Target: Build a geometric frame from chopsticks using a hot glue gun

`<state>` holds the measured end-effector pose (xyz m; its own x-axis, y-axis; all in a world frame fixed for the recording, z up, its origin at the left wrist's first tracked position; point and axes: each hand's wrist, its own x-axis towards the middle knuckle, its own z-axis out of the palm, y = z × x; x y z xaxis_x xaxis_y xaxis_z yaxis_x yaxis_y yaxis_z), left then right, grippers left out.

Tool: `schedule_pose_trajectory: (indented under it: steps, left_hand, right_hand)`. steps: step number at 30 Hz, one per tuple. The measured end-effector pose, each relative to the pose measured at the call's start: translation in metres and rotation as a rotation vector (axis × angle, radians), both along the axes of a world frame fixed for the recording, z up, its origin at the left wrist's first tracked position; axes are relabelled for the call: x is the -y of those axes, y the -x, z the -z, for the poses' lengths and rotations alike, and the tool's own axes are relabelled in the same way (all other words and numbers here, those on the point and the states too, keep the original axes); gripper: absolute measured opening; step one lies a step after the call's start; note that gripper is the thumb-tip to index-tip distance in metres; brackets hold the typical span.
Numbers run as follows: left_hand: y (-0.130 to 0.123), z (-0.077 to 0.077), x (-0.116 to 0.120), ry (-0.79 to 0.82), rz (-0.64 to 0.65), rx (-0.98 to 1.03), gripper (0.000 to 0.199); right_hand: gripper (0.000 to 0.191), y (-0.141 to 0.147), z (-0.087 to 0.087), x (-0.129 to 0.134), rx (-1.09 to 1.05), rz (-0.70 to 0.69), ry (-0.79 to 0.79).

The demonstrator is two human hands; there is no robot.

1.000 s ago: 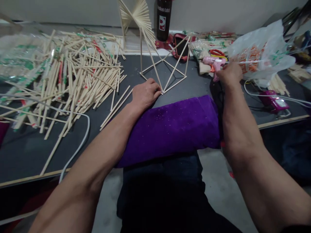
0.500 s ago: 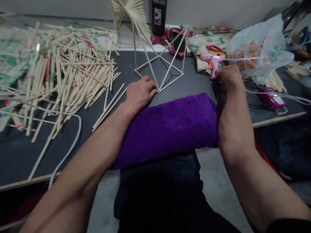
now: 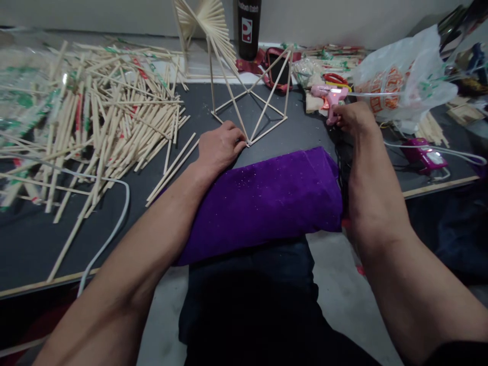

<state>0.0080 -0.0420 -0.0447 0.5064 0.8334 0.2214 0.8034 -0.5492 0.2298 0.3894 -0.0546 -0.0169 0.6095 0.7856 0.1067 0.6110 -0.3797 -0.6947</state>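
Note:
My left hand (image 3: 223,144) rests on the dark table with its fingers curled, pinching the near bottom corner of an open frame of thin wooden sticks (image 3: 267,109). At the right, my right hand (image 3: 357,118) has its fingers closed on the handle of a pink hot glue gun (image 3: 330,97). The gun's nozzle points left, and a clear glue stick (image 3: 375,94) juts from its back. A red glow shows on its body. Under my forearms, a purple cloth-covered bundle (image 3: 263,203) lies along the table's front edge.
Many loose chopsticks (image 3: 125,112) and wrappers are heaped at the left. A twisted stick model (image 3: 208,23), a black bottle (image 3: 249,30) and a phone on a red strap (image 3: 280,71) stand behind. A plastic bag (image 3: 404,76) and a purple power box (image 3: 425,155) are at the right.
My right hand has shifted slightly left at the glue gun, and the gun has tipped a little. A red glow now shows on it. My left hand stays at the frame's corner.

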Motion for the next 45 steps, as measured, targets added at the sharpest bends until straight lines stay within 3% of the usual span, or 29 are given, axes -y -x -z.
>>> schedule_pose_trajectory:
  steps: [4,8,13,16,18,21,22,24,26,29,35,38,45]
  left_hand:
    - [-0.001,-0.003,0.002,0.003,-0.007,-0.021,0.02]
    - [-0.002,-0.003,0.003,0.003,-0.003,-0.006,0.02]
    - [-0.001,-0.001,0.002,0.017,0.001,0.005,0.019]
    - [-0.002,0.0,0.002,0.015,0.007,0.009,0.019]
    - [-0.002,0.0,0.002,0.019,0.004,0.004,0.02]
    - [-0.003,0.0,0.003,0.014,-0.007,-0.006,0.02]
    - [-0.003,0.0,0.003,0.009,-0.007,-0.008,0.019]
    - [-0.002,0.0,0.002,0.002,-0.003,-0.002,0.018]
    - [-0.002,0.001,0.001,0.004,0.003,0.017,0.018]
    - [-0.002,0.001,-0.002,0.019,0.012,0.045,0.017]
    - [0.001,0.0,-0.003,0.077,0.027,0.071,0.031]
    - [0.001,-0.001,-0.003,0.093,0.014,0.081,0.037]
    - [0.001,-0.001,-0.006,0.121,0.036,0.102,0.037]
  right_hand:
    - [0.03,0.016,-0.013,0.004,0.002,0.114,0.075]
    - [0.029,0.033,-0.032,0.005,-0.047,0.172,-0.023]
    - [0.03,0.04,-0.048,0.019,-0.199,0.075,-0.34]
    - [0.029,0.044,-0.05,0.032,-0.232,-0.088,-0.344]
    - [0.044,0.047,-0.049,0.038,-0.22,-0.139,-0.337]
    - [0.073,0.047,-0.047,0.045,-0.154,-0.034,-0.343]
    - [0.071,0.046,-0.047,0.047,-0.149,-0.024,-0.348]
    - [0.049,0.043,-0.049,0.054,-0.155,-0.072,-0.388]
    - [0.027,0.045,-0.052,0.064,-0.143,-0.119,-0.52]
    - [0.023,0.065,-0.053,0.084,-0.194,-0.2,-0.69]
    - [0.04,0.128,-0.033,0.121,-0.532,-0.494,-0.518]
    - [0.031,0.143,-0.013,0.13,-0.646,-0.548,-0.449]
    - [0.008,0.146,0.011,0.14,-0.446,-0.553,-0.275]
